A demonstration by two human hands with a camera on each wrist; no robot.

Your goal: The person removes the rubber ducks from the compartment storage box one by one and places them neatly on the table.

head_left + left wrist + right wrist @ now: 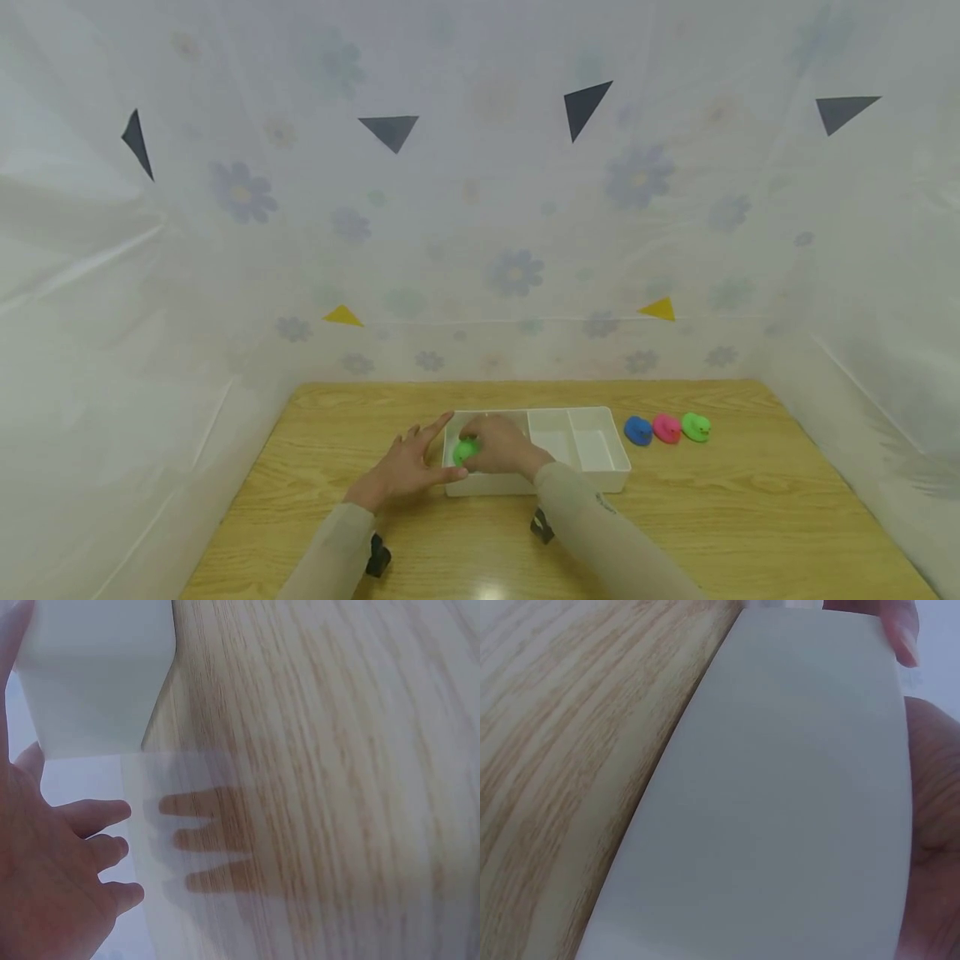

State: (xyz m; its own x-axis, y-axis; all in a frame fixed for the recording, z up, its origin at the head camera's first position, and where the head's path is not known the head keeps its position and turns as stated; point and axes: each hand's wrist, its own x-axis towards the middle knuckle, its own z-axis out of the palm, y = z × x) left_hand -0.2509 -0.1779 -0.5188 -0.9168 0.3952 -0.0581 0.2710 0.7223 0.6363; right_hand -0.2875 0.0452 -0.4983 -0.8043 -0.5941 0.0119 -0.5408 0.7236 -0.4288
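Observation:
A white divided tray (495, 485) lies lengthwise on the wooden table in the head view. Inside its large left compartment my right hand (501, 446) grips a green rubber duck (464, 452) with curled fingers. My left hand (408, 469) is at the tray's left end, fingers spread, with the thumb reaching over the front rim near the duck. In the left wrist view, the left hand's fingers (97, 814) extend beside the tray's end wall (97, 690). The tray's front wall (772, 795) fills much of the right wrist view and hides part of the right hand (936, 825).
Right of the tray a blue duck (637, 431), a pink duck (667, 428) and another green duck (696, 427) stand in a row. A flower-patterned white curtain (480, 208) surrounds the wooden table (750, 517). Black wrist cameras (378, 557) hang under the forearms.

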